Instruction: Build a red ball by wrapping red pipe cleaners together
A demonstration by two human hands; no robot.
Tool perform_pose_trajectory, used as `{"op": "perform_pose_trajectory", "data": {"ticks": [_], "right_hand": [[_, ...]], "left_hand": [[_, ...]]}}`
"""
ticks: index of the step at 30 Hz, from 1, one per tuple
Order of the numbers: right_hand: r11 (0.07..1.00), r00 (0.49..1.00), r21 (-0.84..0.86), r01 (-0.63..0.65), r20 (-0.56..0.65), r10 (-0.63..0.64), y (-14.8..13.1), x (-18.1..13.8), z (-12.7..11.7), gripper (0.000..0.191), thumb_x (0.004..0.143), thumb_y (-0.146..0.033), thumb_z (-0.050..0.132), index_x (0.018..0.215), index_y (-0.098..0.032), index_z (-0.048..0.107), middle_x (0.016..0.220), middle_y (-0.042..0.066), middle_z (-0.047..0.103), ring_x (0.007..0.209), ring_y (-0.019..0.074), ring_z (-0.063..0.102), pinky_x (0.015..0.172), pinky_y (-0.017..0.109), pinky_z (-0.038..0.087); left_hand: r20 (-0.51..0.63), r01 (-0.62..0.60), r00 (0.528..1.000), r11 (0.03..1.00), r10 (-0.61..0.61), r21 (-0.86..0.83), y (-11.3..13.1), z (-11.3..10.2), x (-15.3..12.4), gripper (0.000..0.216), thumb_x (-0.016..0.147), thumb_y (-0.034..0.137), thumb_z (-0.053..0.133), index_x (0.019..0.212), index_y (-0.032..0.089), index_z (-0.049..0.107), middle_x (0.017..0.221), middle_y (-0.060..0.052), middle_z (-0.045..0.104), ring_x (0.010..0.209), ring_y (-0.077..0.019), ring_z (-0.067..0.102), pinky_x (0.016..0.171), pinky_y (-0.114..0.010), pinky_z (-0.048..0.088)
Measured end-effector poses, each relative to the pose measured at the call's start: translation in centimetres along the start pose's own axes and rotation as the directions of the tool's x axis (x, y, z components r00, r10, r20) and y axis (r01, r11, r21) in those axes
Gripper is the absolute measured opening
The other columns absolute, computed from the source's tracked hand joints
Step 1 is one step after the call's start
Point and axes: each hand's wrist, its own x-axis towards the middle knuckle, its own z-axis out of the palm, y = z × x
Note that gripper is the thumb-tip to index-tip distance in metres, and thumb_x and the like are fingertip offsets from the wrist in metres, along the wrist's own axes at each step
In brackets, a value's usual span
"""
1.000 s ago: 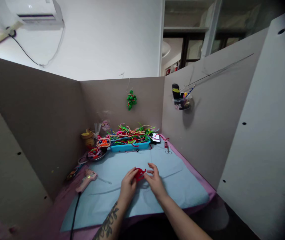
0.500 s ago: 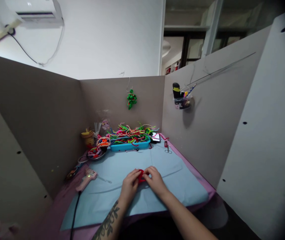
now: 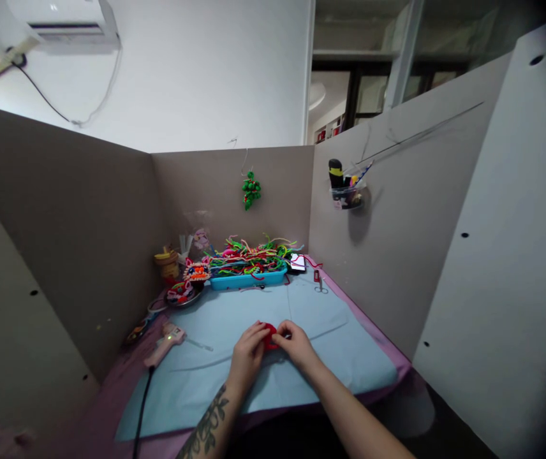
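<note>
A small red pipe-cleaner piece [image 3: 269,335] sits between my two hands, just above the light blue mat [image 3: 349,357]. My left hand [image 3: 247,357] pinches its left side with closed fingers. The fingers of my right hand [image 3: 296,344] are closed on its right side. Most of the red piece is hidden by my fingertips.
A blue tray [image 3: 249,279] heaped with coloured pipe cleaners stands at the back. Left of it are a dish of small craft figures [image 3: 184,293] and a pink glue gun [image 3: 162,341] with its cord. Scissors [image 3: 319,280] and a phone [image 3: 296,262] lie at back right. Brown partition walls enclose the desk.
My right hand's fingers, spread a second ago, have closed onto the red piece, and both hands have drawn together around it.
</note>
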Motion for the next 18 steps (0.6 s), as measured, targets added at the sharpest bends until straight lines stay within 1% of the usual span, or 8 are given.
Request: {"op": "perform_pose_trajectory", "data": {"ticks": [3, 7, 9, 10, 13, 15, 18], "right_hand": [[0.996, 1.000, 0.082, -0.015, 0.003, 0.015, 0.0, 0.0, 0.1, 0.019, 0.065, -0.032, 0.068, 0.062, -0.020, 0.053, 0.059, -0.004, 0.053, 0.059, 0.0141, 0.049, 0.060, 0.026, 0.039], [0.991, 0.998, 0.128, -0.022, -0.058, 0.030, 0.2, 0.0, 0.2, 0.022, 0.066, -0.035, 0.070, 0.062, -0.019, 0.054, 0.056, -0.004, 0.053, 0.055, 0.0133, 0.047, 0.057, 0.025, 0.039], [0.996, 0.992, 0.087, 0.011, -0.128, 0.000, 0.2, -0.1, 0.1, 0.021, 0.067, -0.035, 0.069, 0.063, -0.019, 0.055, 0.057, -0.004, 0.054, 0.056, 0.0140, 0.048, 0.059, 0.026, 0.040], [0.998, 0.985, 0.048, 0.036, -0.172, -0.028, 0.1, -0.2, 0.0, 0.020, 0.069, -0.034, 0.068, 0.064, -0.019, 0.055, 0.059, -0.003, 0.055, 0.058, 0.0148, 0.050, 0.061, 0.027, 0.041], [0.987, 0.950, -0.115, 0.110, -0.280, -0.138, -0.2, -0.6, -0.1, 0.016, 0.071, -0.031, 0.066, 0.064, -0.020, 0.057, 0.066, -0.001, 0.057, 0.068, 0.0176, 0.054, 0.070, 0.029, 0.042], [0.972, 0.931, -0.189, 0.141, -0.308, -0.195, -0.4, -1.0, 0.0, 0.014, 0.073, -0.030, 0.065, 0.065, -0.021, 0.059, 0.070, 0.000, 0.058, 0.074, 0.0190, 0.055, 0.075, 0.030, 0.043], [0.964, 0.925, -0.208, 0.163, -0.309, -0.223, -0.3, -1.3, 0.5, 0.013, 0.075, -0.030, 0.064, 0.066, -0.021, 0.060, 0.071, 0.000, 0.058, 0.075, 0.0194, 0.056, 0.076, 0.031, 0.043]], "left_hand": [[-0.004, -0.018, 1.000, 1.000, 0.018, 0.003, 0.1, 0.0, 0.0, 0.030, 0.089, 0.016, 0.050, 0.111, 0.025, 0.068, 0.120, -0.008, 0.068, 0.119, -0.0221, 0.057, 0.101, -0.043, 0.047], [0.022, -0.036, 0.999, 0.999, 0.035, 0.006, 0.2, -0.1, -0.1, 0.035, 0.090, 0.015, 0.046, 0.118, 0.026, 0.065, 0.127, -0.007, 0.063, 0.122, -0.0215, 0.054, 0.102, -0.041, 0.046], [-0.001, -0.036, 0.999, 0.999, 0.036, 0.010, 0.4, -0.2, 0.0, 0.038, 0.090, 0.013, 0.043, 0.121, 0.025, 0.062, 0.128, -0.008, 0.062, 0.121, -0.0212, 0.055, 0.101, -0.041, 0.046], [-0.033, -0.024, 0.999, 1.000, 0.025, 0.018, 0.5, -0.3, 0.0, 0.038, 0.090, 0.013, 0.043, 0.121, 0.024, 0.061, 0.125, -0.009, 0.064, 0.118, -0.0213, 0.057, 0.099, -0.041, 0.047], [-0.123, 0.040, 0.992, 0.998, -0.033, 0.049, 1.1, -0.6, 0.1, 0.030, 0.089, 0.017, 0.047, 0.114, 0.021, 0.064, 0.104, -0.009, 0.070, 0.098, -0.0217, 0.064, 0.087, -0.039, 0.051], [-0.114, 0.069, 0.991, 0.996, -0.063, 0.049, 1.5, -0.7, 0.2, 0.027, 0.089, 0.021, 0.051, 0.111, 0.021, 0.066, 0.097, -0.008, 0.071, 0.089, -0.0208, 0.065, 0.081, -0.037, 0.052], [-0.057, 0.109, 0.992, 0.994, -0.108, 0.009, 1.8, -0.6, 0.2, 0.028, 0.087, 0.023, 0.054, 0.113, 0.022, 0.066, 0.098, -0.008, 0.073, 0.086, -0.0197, 0.066, 0.078, -0.033, 0.052]]}}
